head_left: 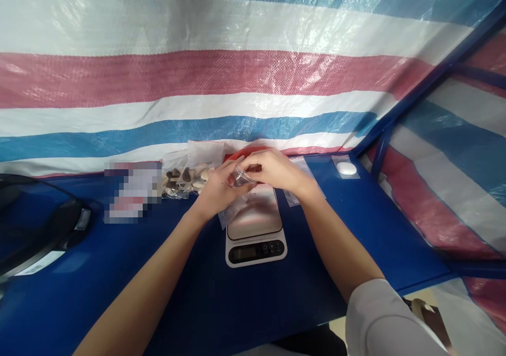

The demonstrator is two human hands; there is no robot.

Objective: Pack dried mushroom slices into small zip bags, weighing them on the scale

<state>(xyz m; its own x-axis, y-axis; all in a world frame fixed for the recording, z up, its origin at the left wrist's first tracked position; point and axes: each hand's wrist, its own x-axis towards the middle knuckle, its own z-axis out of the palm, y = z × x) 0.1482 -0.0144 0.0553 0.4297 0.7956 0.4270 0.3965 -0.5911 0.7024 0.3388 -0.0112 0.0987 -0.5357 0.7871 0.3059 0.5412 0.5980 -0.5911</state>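
Both of my hands meet above the far end of a white digital kitchen scale [256, 228]. My left hand [221, 186] is closed on a clear plastic bag [236, 208], whose lower part hangs beside the scale's plate. My right hand [272, 169] pinches the same bag near its top, fingers curled in. Something reddish shows by the fingers, too small to name. Behind the hands lies a red item [253, 149], mostly hidden. Just left of my left hand are clear bags of brown and pale pieces [185, 179].
Flat clear bags [306, 179] lie right of the scale. Farther right, a white rounded object [346, 168] sits on a small bag. At left are a blurred-out packet [136, 190] and a black strapped device [51, 224]. Striped sheeting [197, 76] walls the blue table's back.
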